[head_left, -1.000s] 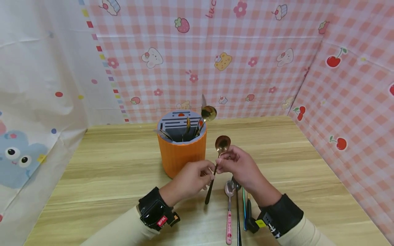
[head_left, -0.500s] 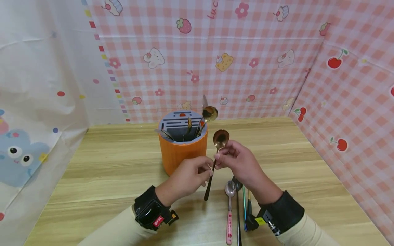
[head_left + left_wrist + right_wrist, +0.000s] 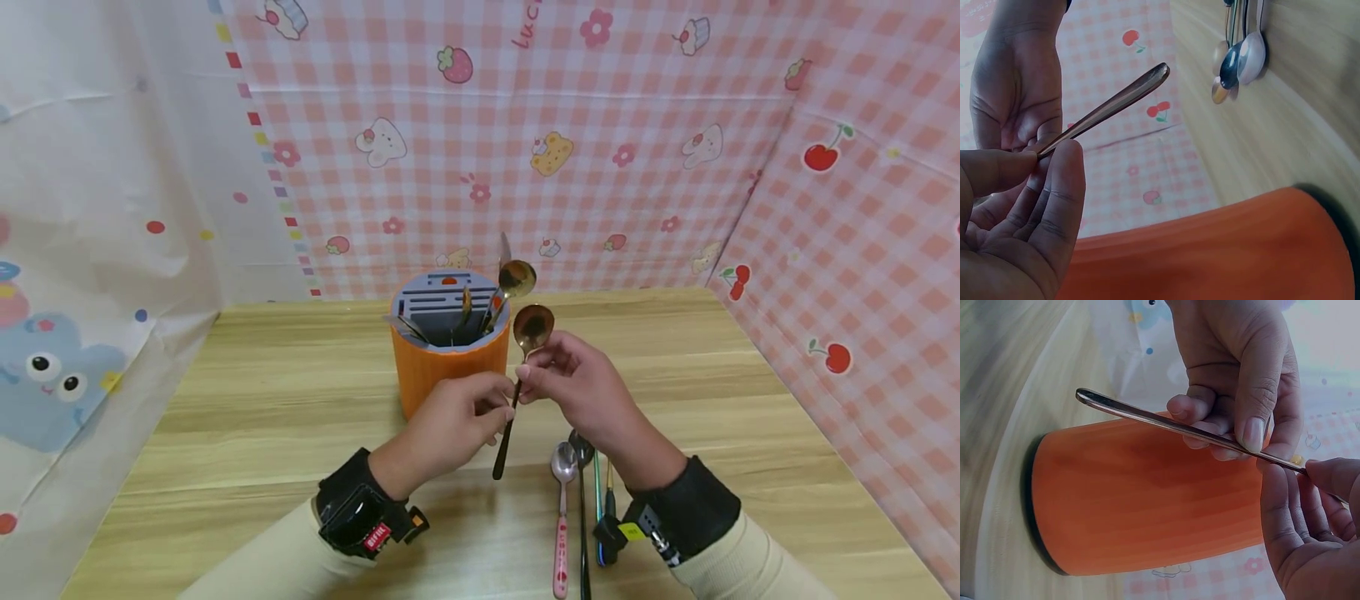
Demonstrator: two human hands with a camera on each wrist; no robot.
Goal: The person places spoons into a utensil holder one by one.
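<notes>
A spoon with a copper-gold bowl (image 3: 533,327) and a slim handle (image 3: 1116,106) is held in the air, tilted with its bowl up. My right hand (image 3: 588,392) pinches it just under the bowl. Lower on the handle, my left hand (image 3: 450,421) pinches it between thumb and fingers, as the right wrist view shows. Right behind my left hand stands an orange cutlery holder (image 3: 438,375) with a grey slotted top (image 3: 435,292). Out of it stick a gold spoon (image 3: 517,279), a knife blade (image 3: 505,247) and other cutlery.
On the wooden table (image 3: 285,400), below my right hand, lie a pink-handled spoon (image 3: 562,542), a dark spoon (image 3: 582,517) and more handles, partly hidden by the right wrist strap (image 3: 686,508). Patterned cloth (image 3: 450,167) hangs behind and at both sides.
Both hands have risen slightly and shifted a little left with the spoon, bringing its bowl closer to the holder's rim in the head view. The spoons on the table stay put.
</notes>
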